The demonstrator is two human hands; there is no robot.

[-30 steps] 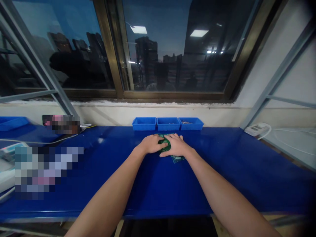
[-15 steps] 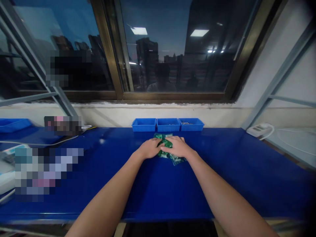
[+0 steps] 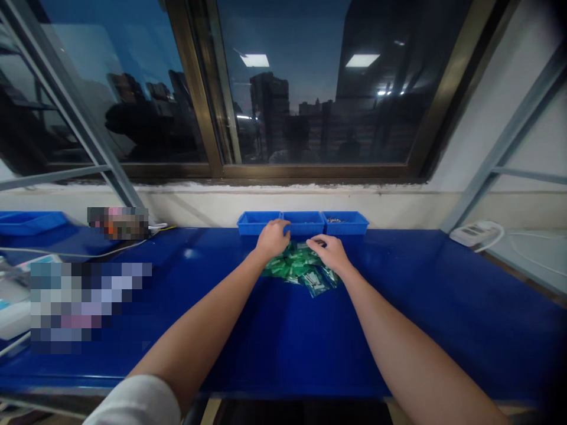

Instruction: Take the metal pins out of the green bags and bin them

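A pile of small clear-and-green plastic bags [image 3: 287,265] lies on the blue tabletop in front of me. Some bags appear to hold pale, slim pieces too small to name. My left hand [image 3: 273,237] hovers over the pile's far left part, close to the middle blue bin, thumb and fingers apart and holding nothing visible. At the pile's upper right, my right hand [image 3: 330,252] is bent over the bags, its thumb and fingers slightly parted. Whether its fingertips touch a bag is hard to see.
Three blue bins stand along the wall: a left bin [image 3: 259,224], a middle bin [image 3: 303,226] and a right bin [image 3: 345,226] with small metal parts. A white power strip [image 3: 473,234] lies far right. Blurred items and cables occupy the left, near another blue tray [image 3: 33,221].
Both hands were pressed together over the bags. The left has lifted away toward the bins and the right has drawn back slightly to the right, exposing more of the pile, which looks more spread leftward.
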